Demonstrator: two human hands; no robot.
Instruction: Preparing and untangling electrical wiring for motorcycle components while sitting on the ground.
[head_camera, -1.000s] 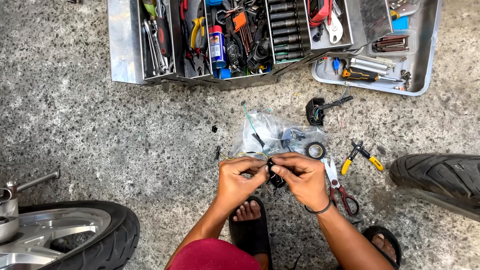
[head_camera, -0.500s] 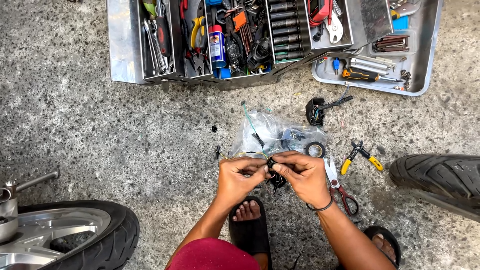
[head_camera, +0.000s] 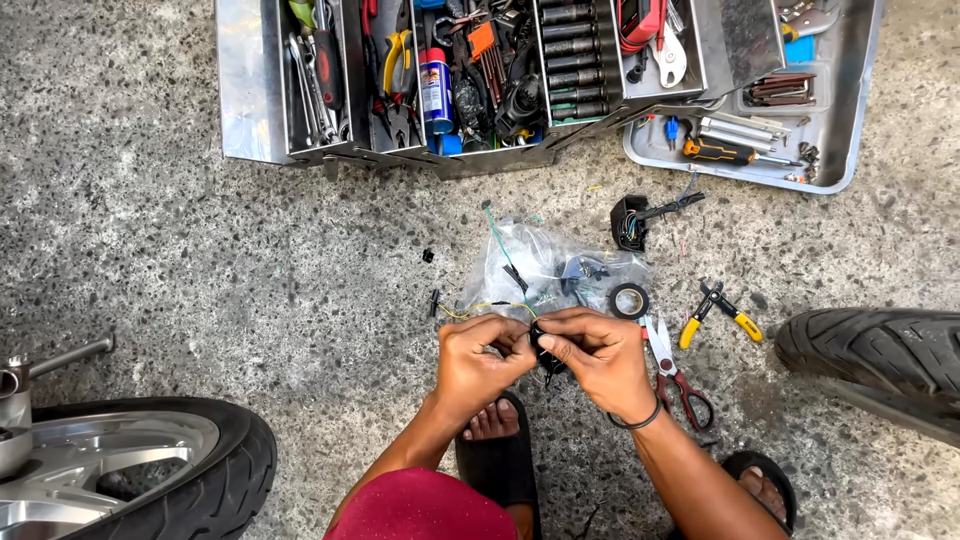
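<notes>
Head view: left hand (head_camera: 478, 360) and right hand (head_camera: 600, 357) pinch together on a small black plastic connector (head_camera: 545, 346) with thin wires above speckled concrete floor (head_camera: 150, 230); likely light, rigid, best held by its body.

toolbox (head_camera: 460, 90) behind plastic bag (head_camera: 555, 270); tape roll (head_camera: 629, 300), scissors (head_camera: 675, 370), pliers (head_camera: 718, 312) right of bag; wheel (head_camera: 140, 470) far left.

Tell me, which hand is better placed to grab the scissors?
The right hand, probably. The scissors lie on the floor just beside it, while the left hand sits on the far side. Both hands pinch a small black part, so one must let go first.
</notes>
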